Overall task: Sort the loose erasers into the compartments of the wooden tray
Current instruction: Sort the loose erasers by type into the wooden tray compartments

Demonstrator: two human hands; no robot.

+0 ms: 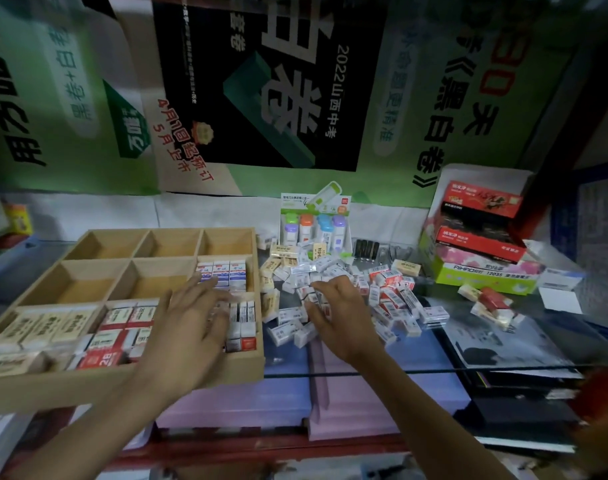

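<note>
Indoors, glass counter; left grip apart over tray; right grip on erasers, unclear.

A black poster with large white characters hangs on the back wall between green posters. Below it stand a display card of pastel-capped items, black binder clips, and red boxes stacked on a green box.
</note>
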